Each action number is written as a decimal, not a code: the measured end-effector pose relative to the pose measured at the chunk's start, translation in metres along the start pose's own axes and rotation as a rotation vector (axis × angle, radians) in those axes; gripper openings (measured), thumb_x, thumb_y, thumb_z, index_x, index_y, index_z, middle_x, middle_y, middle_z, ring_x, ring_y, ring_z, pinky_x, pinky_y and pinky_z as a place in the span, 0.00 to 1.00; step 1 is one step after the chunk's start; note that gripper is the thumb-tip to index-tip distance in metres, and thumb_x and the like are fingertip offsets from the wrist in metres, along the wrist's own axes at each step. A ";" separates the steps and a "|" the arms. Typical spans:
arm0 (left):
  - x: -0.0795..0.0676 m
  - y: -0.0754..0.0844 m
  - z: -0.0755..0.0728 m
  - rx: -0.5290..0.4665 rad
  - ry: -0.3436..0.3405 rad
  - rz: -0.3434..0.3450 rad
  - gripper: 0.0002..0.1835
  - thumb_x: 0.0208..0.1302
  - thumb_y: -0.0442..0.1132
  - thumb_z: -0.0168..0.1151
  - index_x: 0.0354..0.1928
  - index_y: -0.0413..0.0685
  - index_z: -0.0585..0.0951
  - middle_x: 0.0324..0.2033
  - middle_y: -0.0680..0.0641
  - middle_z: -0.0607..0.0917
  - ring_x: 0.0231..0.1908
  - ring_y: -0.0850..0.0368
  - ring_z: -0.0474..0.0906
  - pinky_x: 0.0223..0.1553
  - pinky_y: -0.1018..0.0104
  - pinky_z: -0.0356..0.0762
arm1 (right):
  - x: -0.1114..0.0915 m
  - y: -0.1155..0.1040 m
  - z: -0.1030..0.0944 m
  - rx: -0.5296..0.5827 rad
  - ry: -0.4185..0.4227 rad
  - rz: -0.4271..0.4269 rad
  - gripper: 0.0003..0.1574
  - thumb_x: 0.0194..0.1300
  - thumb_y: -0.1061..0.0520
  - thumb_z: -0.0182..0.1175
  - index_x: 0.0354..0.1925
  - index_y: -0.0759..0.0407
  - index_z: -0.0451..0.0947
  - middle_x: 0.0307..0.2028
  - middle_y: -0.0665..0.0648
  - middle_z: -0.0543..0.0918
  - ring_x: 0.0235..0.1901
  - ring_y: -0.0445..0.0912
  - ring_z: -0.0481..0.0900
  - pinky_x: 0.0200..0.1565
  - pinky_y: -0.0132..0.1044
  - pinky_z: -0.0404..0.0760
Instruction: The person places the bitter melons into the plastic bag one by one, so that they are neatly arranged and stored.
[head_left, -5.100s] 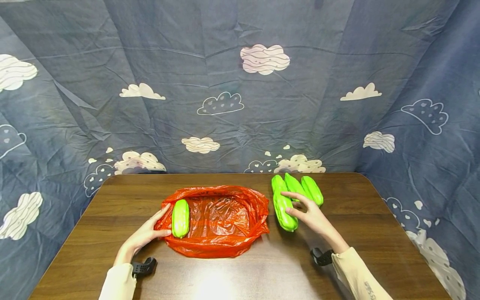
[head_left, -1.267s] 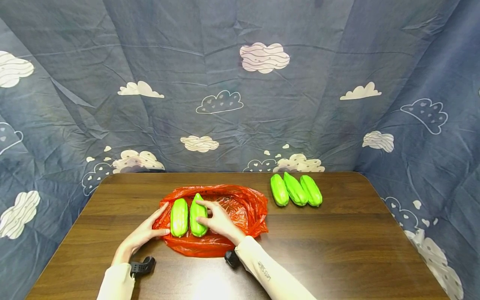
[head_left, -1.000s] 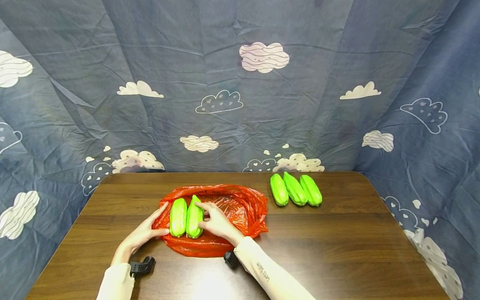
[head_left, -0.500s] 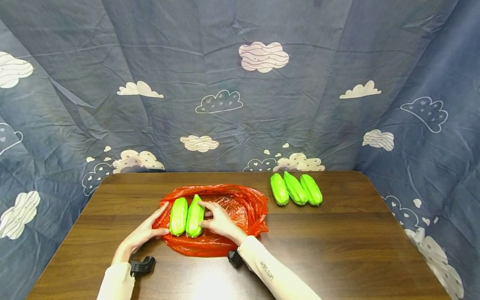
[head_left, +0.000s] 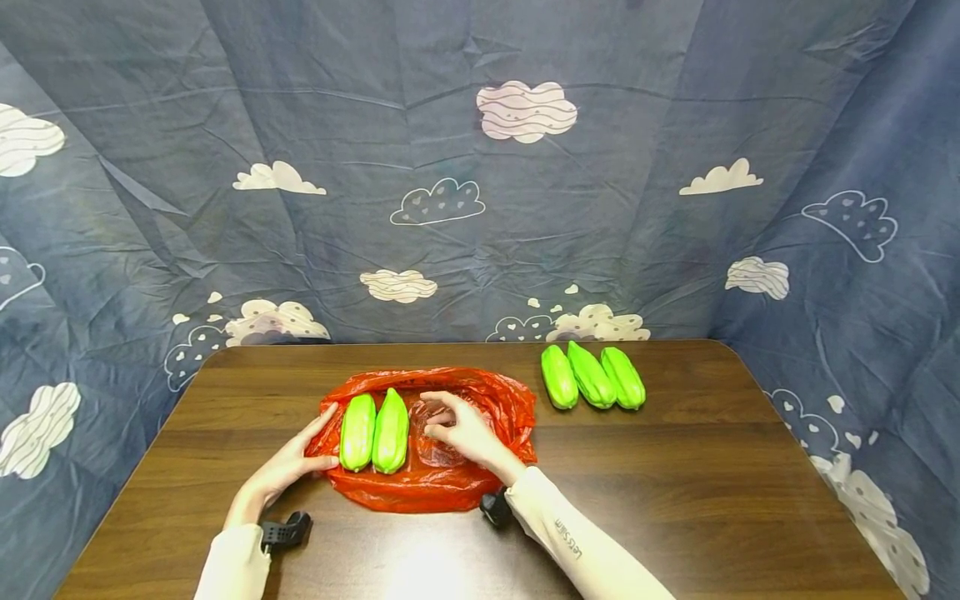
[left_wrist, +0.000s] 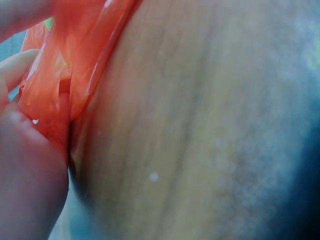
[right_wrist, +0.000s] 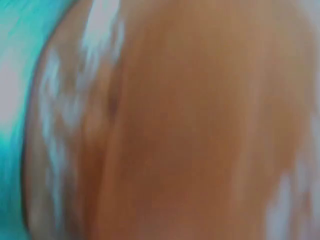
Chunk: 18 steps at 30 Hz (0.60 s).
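A red plastic bag (head_left: 472,479) lies spread on the table with its mouth upward. Inside its left half, two bright green oblong vegetables lie side by side: a rounder left one (head_left: 357,433) and a pointed right one (head_left: 391,432). At the bag's left end my left hand (head_left: 288,462) holds the edge, thumb in front and fingers behind. The left wrist view shows the red film (left_wrist: 87,60) bunched between thumb and fingers. My right hand (head_left: 468,433) hovers over the bag's right half, fingers loosely bent, holding nothing, apart from the vegetables. The right wrist view is blurred.
Three more green vegetables (head_left: 592,379) lie together near the table's back edge, right of the bag. The brown wooden table (head_left: 712,492) ends against a dark blue curtain (head_left: 480,250) with cloud patterns.
My right hand brought the pointed vegetable from the right into the bag, shifted it left against the other one, let go and drew away rightward. The left hand stayed at the bag.
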<state>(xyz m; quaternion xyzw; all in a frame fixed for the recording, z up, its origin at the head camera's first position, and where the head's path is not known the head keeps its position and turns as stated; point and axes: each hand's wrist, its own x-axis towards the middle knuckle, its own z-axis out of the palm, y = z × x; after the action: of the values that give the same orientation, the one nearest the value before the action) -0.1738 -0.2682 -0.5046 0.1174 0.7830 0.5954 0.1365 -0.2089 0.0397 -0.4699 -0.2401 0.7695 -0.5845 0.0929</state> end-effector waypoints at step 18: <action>0.000 -0.002 0.000 -0.031 -0.002 -0.007 0.46 0.60 0.32 0.63 0.74 0.41 0.46 0.71 0.30 0.41 0.67 0.35 0.42 0.52 0.83 0.56 | -0.019 0.009 -0.067 0.188 0.152 -0.090 0.24 0.62 0.74 0.53 0.57 0.78 0.68 0.49 0.81 0.73 0.45 0.71 0.75 0.44 0.48 0.79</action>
<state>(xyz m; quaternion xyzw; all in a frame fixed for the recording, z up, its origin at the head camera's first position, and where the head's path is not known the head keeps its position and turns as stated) -0.1737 -0.2684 -0.5069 0.1131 0.7739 0.6070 0.1410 -0.2235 0.1081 -0.4610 -0.2196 0.7045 -0.6742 0.0298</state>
